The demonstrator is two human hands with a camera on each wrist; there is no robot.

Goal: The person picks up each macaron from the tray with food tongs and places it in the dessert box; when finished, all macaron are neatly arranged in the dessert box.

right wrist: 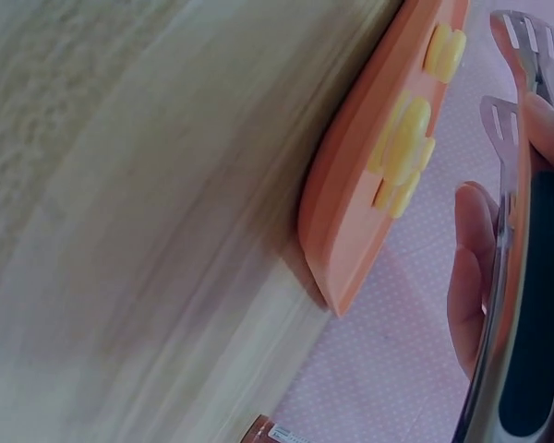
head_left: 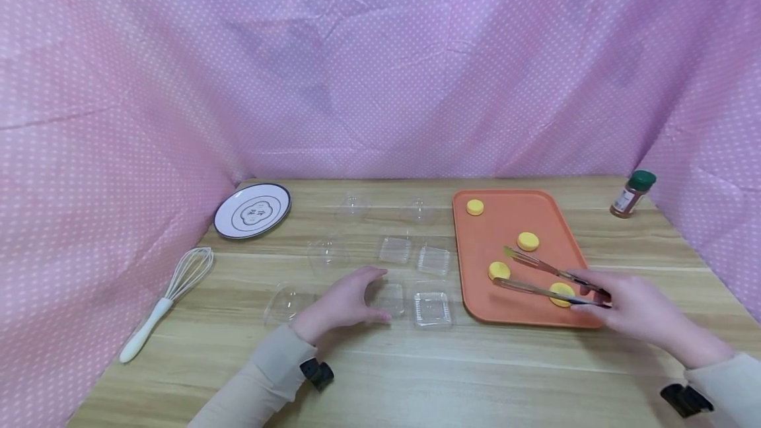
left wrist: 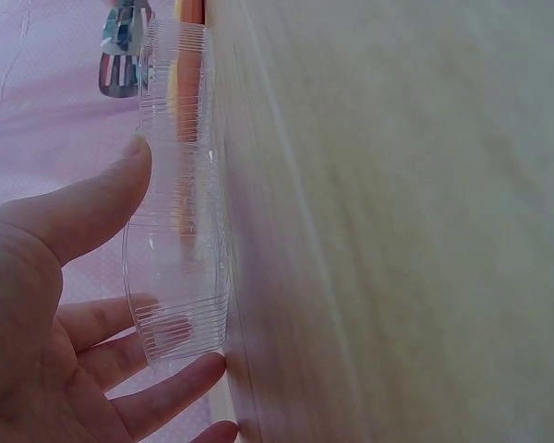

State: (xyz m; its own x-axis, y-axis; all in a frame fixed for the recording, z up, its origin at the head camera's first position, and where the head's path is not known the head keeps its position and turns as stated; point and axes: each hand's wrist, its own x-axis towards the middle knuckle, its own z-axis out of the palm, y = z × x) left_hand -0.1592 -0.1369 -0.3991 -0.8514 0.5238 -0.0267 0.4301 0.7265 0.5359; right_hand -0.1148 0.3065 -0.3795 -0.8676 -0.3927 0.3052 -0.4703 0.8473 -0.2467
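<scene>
While right hand [head_left: 639, 309] grips tongs [head_left: 549, 279], cake [head_left: 499, 271] lies between their tips.

Shiny metal tongs [head_left: 543, 279], clear ribbed plastic container [left wrist: 177, 203], matt orange plastic tray [head_left: 511, 216], wood-grain table [head_left: 475, 375], dotted cloth backdrop [head_left: 380, 58]

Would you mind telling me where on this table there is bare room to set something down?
Bare wood runs along the near edge in front of both hands, and between the whisk and the plate. The middle is crowded with clear containers. The orange tray has free room along its far edge.
</scene>
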